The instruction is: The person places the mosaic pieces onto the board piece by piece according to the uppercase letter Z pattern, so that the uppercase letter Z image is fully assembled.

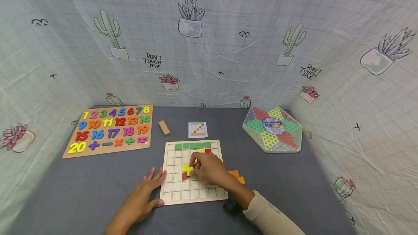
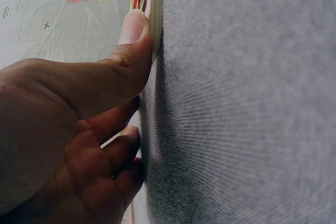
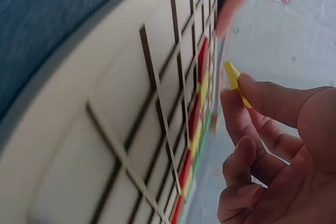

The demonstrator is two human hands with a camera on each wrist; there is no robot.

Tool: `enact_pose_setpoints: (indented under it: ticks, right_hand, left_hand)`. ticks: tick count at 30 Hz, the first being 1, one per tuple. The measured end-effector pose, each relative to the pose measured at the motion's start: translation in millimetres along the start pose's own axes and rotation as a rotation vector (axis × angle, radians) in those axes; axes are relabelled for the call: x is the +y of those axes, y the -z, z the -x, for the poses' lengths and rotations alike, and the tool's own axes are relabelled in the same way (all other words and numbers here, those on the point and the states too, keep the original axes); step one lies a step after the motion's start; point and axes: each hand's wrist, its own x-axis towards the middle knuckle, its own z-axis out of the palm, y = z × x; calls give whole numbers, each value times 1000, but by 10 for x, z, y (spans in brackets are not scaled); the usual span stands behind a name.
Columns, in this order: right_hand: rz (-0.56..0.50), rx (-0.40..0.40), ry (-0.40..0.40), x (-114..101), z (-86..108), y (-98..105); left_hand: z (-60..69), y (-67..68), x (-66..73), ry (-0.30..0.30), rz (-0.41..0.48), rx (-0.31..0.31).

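The right hand has its thumb and forefinger clamped on a thin yellow tile, held just above the gridded board; both wrist views show a gap under it. From the head the fingers cover part of that tile, and where it ends against the yellow below is hard to make out. A red tile sits in the board just to the left of the right fingertips, while further yellow and red ones beneath the knuckles are partly hidden. The green row lies beyond this hand, in plain sight.

The left hand grips nothing: its fingers are apart and relaxed, and fingertips and thumb touch the board's near-left edge (in the left wrist view the other hand is cut off by the top border).

Orange tiles lie on the worktop behind the right wrist, partly covered by it, so I cannot count them. A dark object beneath the right forearm is too obscured to name. Straight beyond the right hand lies a pattern card, its print too small to read fully; a wooden block is beyond both hands, left of the card.
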Motion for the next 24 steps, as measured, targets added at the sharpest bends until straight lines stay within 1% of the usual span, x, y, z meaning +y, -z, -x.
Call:
enact_pose_setpoints:
  ticks: [2,6,10,13,17,24]
  right_hand:
    - [8,-5,-4,-23,-31,-63]
    - [69,-12,-17,-59,-84,-173]
    - [124,-14,-23,-102,-127,-248]
    - [137,-12,-21,-131,-159,-289]
    - [146,-7,-9,-170,-191,-332]
    - [186,-7,36,-235,-230,-401]
  left_hand:
    - [0,6,1,-1,-4,-1]
    - [-2,9,2,-13,-7,-2]
    - [-4,5,-4,-21,-4,0]
    - [2,5,-8,-13,-3,3]
    - [3,4,-11,-14,-3,7]
    - [2,7,-1,-15,-3,9]
